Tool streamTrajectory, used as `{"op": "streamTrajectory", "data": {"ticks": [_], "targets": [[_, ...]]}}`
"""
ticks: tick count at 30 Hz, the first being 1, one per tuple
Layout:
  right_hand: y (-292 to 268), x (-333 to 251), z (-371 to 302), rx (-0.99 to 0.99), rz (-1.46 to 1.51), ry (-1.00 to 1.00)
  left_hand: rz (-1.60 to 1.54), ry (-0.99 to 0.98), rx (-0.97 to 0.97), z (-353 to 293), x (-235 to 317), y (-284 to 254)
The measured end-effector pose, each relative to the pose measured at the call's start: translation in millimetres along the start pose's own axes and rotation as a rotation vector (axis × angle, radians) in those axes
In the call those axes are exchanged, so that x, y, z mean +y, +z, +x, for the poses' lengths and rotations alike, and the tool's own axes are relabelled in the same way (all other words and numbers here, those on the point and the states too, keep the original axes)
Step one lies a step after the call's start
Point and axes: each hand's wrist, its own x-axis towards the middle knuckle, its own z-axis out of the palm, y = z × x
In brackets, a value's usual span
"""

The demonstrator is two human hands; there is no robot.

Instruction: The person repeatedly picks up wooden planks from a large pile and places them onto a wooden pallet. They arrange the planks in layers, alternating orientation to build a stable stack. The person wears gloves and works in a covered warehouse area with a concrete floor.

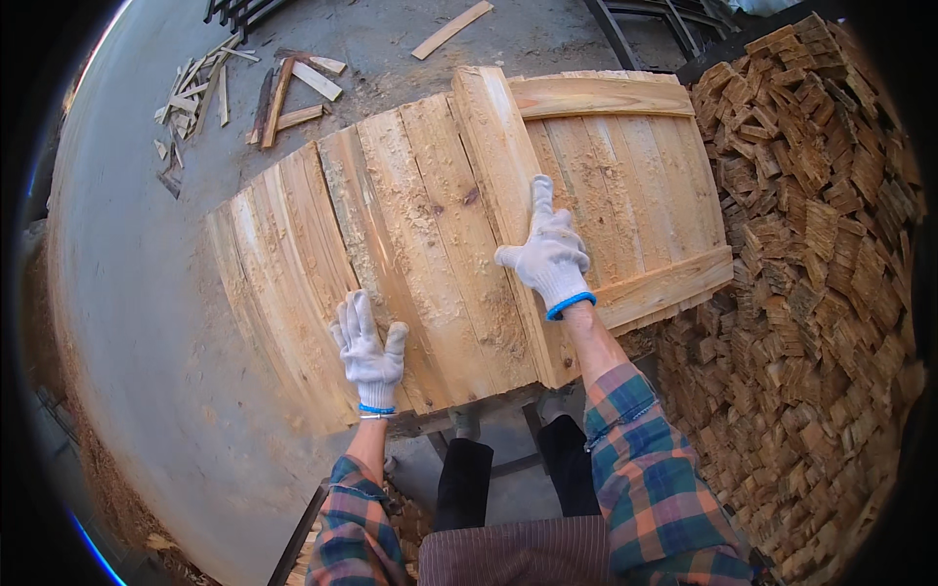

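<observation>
A row of pale wooden planks (420,264), sprinkled with sawdust, lies side by side before me. Across their right end runs a thicker board (493,146), standing a little higher. My right hand (549,256), in a white knit glove with a blue cuff, rests on that board and its right edge, index finger stretched away and thumb apart. Flat on the planks at the near left is my left hand (368,350), gloved alike, its fingers extended. To the right of the thick board, more planks (616,195) lie between a far batten (601,96) and a near batten (664,286).
A tall heap of small brown wood pieces (782,391) fills the right side. Scrap sticks (205,83) and offcuts (288,98) litter the grey floor (147,293) at the far left. A loose slat (451,29) lies beyond the planks. Dark metal frames (650,29) stand farther back.
</observation>
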Motion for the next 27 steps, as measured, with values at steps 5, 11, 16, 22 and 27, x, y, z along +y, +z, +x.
{"op": "streamTrajectory", "data": {"ticks": [5, 11, 16, 22, 27], "targets": [[-18, 102, 46, -0.072, 0.788, -0.378, 0.116, -0.651, 0.256, 30, -118, -46], [5, 69, 62, -0.161, 0.874, -0.367, 0.105, -0.860, 0.136, 44, -205, -53], [2, 61, 55, -0.238, 1.050, -0.370, -0.007, -0.853, 0.259, 43, -191, -52], [-3, 61, 55, -0.155, 0.917, -0.390, -0.210, -0.818, 0.247, 42, -207, -56], [-21, 51, 38, 0.049, 0.367, -0.561, -0.060, -0.802, 0.295, 34, -213, -48]]}}
